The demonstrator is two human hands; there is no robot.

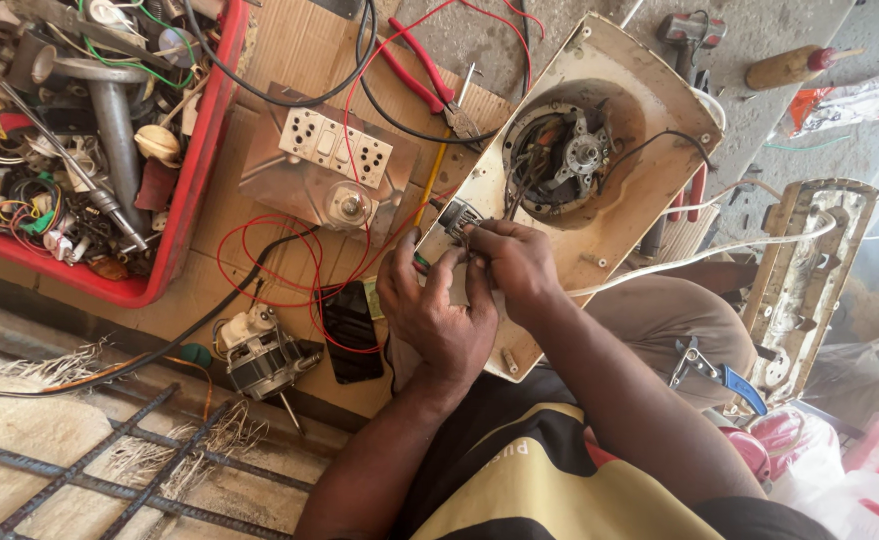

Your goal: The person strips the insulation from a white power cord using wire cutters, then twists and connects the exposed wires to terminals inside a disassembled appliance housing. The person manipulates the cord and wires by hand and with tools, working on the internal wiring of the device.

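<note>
Bright even daylight, soft shadows, sharp focus

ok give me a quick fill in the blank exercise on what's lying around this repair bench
1. Both hands, the left hand and the right hand, pinch small wires at the edge of the cream ____ housing.
2. The bin of spare parts at the upper left is coloured ____.
3. The pliers lying on the cardboard have ____ handles.
4. The black phone lies just to the ____ of the small loose motor.

Missing words: motor; red; red; right
</note>
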